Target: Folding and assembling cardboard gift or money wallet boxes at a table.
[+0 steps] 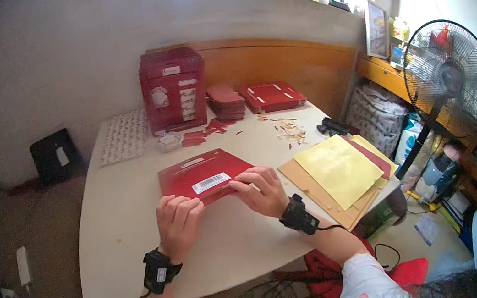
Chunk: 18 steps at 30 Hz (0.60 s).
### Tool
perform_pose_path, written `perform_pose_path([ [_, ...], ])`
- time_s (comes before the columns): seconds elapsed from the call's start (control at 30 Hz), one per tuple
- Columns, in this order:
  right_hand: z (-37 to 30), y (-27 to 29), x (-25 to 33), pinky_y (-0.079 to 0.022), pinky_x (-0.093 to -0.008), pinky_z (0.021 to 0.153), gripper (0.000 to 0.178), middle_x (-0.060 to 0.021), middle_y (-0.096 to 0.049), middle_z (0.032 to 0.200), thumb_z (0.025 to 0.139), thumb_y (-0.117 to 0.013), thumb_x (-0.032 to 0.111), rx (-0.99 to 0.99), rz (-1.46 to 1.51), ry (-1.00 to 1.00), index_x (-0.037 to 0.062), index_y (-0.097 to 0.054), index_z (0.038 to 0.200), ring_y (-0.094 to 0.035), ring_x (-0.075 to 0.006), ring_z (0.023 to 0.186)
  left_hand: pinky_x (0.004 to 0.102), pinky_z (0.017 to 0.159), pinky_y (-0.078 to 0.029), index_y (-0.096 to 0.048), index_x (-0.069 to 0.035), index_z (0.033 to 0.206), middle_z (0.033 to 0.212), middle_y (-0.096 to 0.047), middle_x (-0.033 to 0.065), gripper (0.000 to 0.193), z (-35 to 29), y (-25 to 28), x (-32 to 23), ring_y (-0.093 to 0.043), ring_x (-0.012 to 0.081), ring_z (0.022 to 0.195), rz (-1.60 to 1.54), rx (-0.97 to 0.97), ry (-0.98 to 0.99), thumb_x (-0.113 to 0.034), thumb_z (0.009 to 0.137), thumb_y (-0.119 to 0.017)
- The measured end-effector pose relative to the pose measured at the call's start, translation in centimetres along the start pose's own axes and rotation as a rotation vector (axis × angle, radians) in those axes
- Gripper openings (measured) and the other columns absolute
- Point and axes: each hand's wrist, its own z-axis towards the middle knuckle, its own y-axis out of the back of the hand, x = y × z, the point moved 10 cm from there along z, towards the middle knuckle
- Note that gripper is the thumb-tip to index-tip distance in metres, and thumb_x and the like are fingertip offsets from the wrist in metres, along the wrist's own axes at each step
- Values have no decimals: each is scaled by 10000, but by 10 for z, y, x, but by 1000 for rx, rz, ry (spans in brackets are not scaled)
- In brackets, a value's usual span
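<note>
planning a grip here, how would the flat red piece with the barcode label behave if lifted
The flat red piece is probably fairly stiff: its far edge looks straight. It is likely light for its size, looking thin. Its smooth-looking face may be somewhat slippery.

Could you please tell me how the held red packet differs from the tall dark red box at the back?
The red packet lies broad face up, while the tall box stands upright. The left hand and right hand grip the packet's near edge; neither touches the tall box. The packet is brighter red than the tall box. Both are reddish with white patches.
</note>
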Motion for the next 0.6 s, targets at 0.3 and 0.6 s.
perform_pose_path([
  [0.3,-3,-5,6,-450,-320,789,279,6,-608,946,740,-702,97,31,-11,35,96,-663,1017,-568,-168,892,446,929,-401,-611,-119,896,944,-597,5,190,3,-4,-7,-568,178,902,90,43,-34,-133,753,-736],
  [0.6,-4,-9,25,-448,-314,753,256,26,-611,918,713,-717,81,49,1,121,98,-683,966,-571,-150,839,399,933,-404,-657,-125,980,928,-598,-23,211,3,-9,-24,-568,134,881,127,68,-100,-122,770,-677],
])
